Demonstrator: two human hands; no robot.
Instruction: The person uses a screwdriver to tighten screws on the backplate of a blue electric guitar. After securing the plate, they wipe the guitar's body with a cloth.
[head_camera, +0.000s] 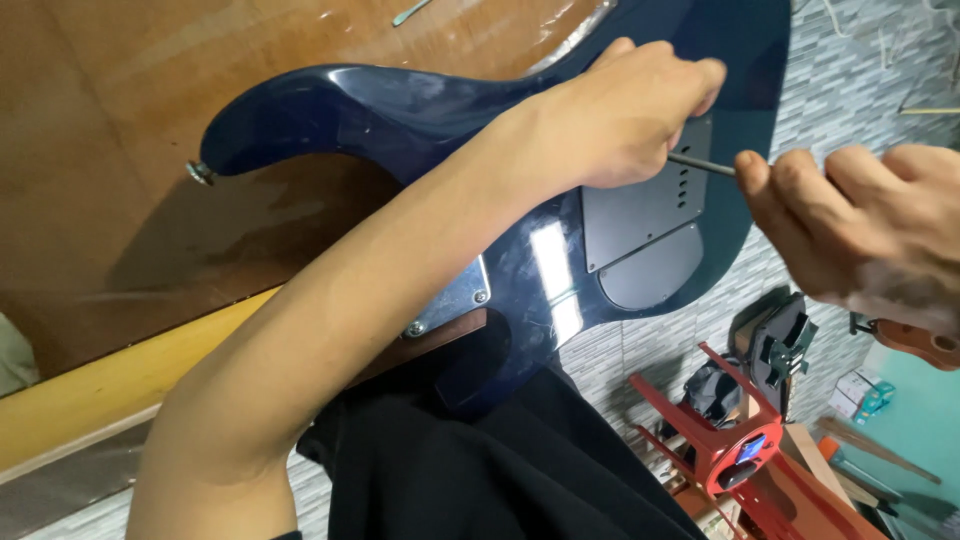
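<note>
since the left hand pins the blue guitar on the lap while the right hand pinches a thin screwdriver at the grey backplate, a slip could gouge the finish.

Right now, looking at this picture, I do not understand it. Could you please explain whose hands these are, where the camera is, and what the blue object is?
There is no machine here. The one picture comes from a camera worn on a person's head, looking down at their own bare hands. The blue object is an electric guitar body, lying back side up across the person's lap and a brown wooden table. The left hand presses on the guitar near its grey back cover plate. The right hand grips a thin metal tool shaft pointing at that plate. A red stool stands on the floor below.
</note>
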